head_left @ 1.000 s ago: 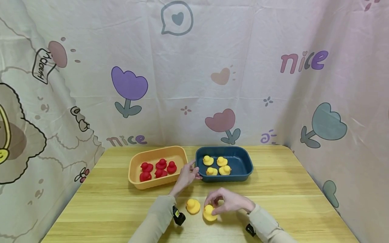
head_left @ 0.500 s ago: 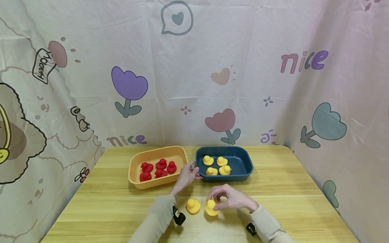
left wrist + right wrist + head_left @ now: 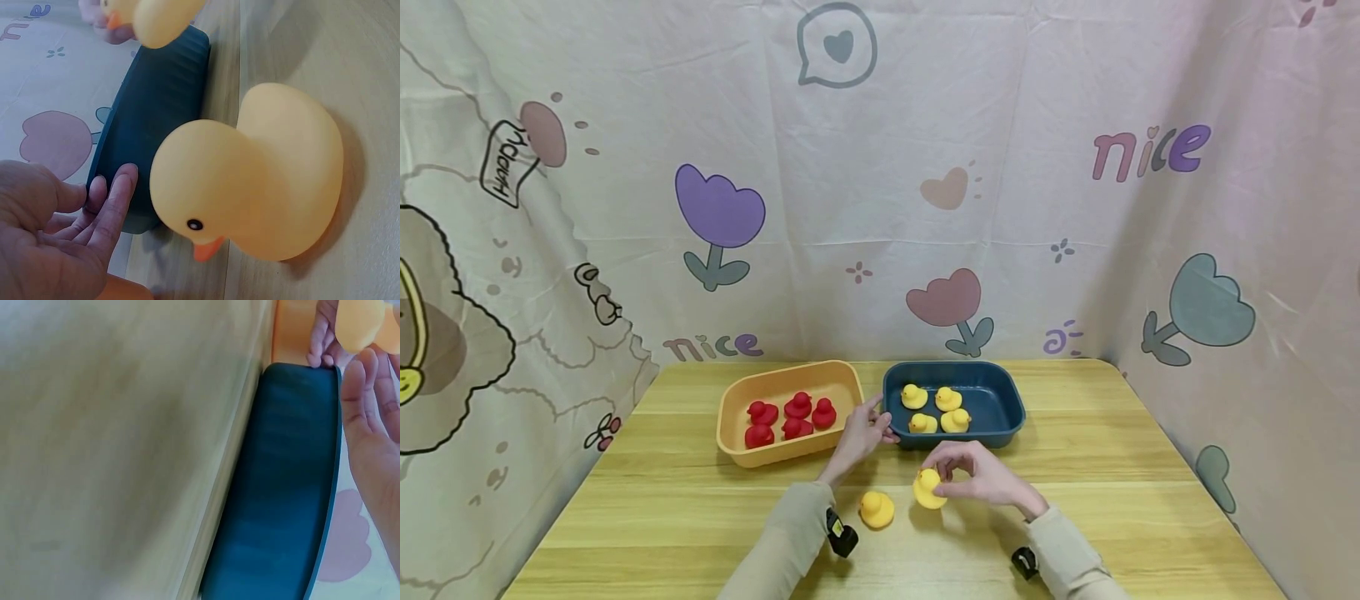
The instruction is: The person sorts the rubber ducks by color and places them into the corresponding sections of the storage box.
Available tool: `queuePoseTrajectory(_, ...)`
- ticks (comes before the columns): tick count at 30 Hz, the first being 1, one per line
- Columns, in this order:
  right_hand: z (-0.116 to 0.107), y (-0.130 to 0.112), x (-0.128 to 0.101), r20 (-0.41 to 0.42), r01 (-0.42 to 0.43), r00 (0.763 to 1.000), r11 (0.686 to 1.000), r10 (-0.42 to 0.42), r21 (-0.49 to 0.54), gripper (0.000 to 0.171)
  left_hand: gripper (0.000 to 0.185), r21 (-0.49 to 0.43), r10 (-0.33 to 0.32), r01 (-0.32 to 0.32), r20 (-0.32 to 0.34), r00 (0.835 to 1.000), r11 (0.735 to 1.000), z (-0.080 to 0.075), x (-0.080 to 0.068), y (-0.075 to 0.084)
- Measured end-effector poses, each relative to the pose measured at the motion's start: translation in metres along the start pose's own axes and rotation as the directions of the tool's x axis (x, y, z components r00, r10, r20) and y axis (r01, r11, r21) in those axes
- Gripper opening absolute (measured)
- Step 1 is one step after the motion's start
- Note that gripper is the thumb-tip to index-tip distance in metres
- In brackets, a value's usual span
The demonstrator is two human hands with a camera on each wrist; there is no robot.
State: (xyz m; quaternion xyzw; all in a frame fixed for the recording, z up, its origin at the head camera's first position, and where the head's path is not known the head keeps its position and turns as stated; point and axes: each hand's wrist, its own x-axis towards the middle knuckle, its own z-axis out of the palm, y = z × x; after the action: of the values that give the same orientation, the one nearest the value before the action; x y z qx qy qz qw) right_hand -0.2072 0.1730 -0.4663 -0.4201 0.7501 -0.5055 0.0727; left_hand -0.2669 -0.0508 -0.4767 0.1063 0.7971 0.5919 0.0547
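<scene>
My right hand [image 3: 981, 477] pinches a yellow rubber duck [image 3: 928, 492] between thumb and fingers, over the table in front of the blue bin. My left hand [image 3: 859, 433] holds the near left corner of the dark blue bin [image 3: 1011, 425]; in the left wrist view its thumb is at the rim and its fingers [image 3: 115, 206] lie along the outer wall. Several yellow ducks [image 3: 955, 420] sit inside that bin. Another yellow duck [image 3: 877, 510] stands on the table beside my left forearm, large in the left wrist view.
A light orange bin [image 3: 730, 429] with several red rubber ducks [image 3: 797, 406] stands left of the blue one. Both rest toward the far edge of the wooden table [image 3: 647, 517]. A printed cloth [image 3: 865, 308] hangs behind and at the sides.
My right hand has lifted its duck off the table and carried it forward and slightly right, toward the blue bin. The left hand, bins and other ducks have stayed put.
</scene>
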Motion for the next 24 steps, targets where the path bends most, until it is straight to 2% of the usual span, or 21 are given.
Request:
queuePoseTrajectory(6,-0.008,-0.018,-0.001,-0.141,-0.033,0.99,0.998,0.027,-0.045,0.027,0.05,-0.004,0.005,-0.005,0.005,1.0,1.0,0.0,0.002,-0.003)
queuePoseTrajectory(12,-0.014,-0.004,-0.003,-0.269,-0.047,0.963,0.998,0.033,-0.046,0.029,0.049,-0.01,0.002,-0.002,0.004,1.0,1.0,0.0,0.002,-0.004)
queuePoseTrajectory(18,-0.018,0.015,-0.004,-0.399,-0.047,0.917,0.997,0.017,-0.064,0.029,0.049,-0.015,0.006,-0.006,0.001,1.0,1.0,0.001,0.001,-0.002)
queuePoseTrajectory(24,-0.02,0.003,0.0,-0.505,-0.073,0.862,0.996,0.034,-0.056,0.029,0.049,-0.01,0.003,-0.003,0.0,1.0,1.0,0.001,0.002,-0.003)
